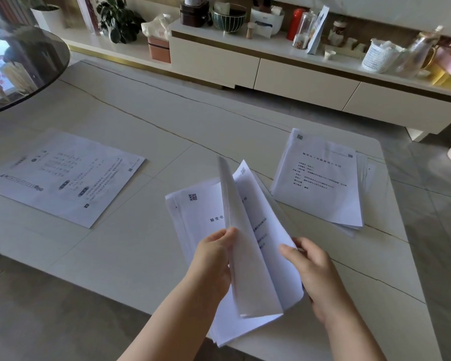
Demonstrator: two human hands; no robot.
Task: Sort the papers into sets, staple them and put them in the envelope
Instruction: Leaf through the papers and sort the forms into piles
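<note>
I hold a thick stack of white printed papers (193,220) above the near edge of the pale table (130,256). My left hand (214,261) pinches a bundle of lifted sheets (242,256) that stands on edge. Under the right side of the stack, my right hand (315,272) grips it with the thumb on top. A single large printed sheet (63,175) lies flat at the left. At the right lies a second pile of papers (320,178), slightly fanned. No stapler or envelope is in view.
A round dark glass tabletop (24,63) overhangs the far left corner. Behind the table runs a low white cabinet (297,82) crowded with jars, a bowl, a plant and a white basket. Grey floor tiles (432,204) lie to the right.
</note>
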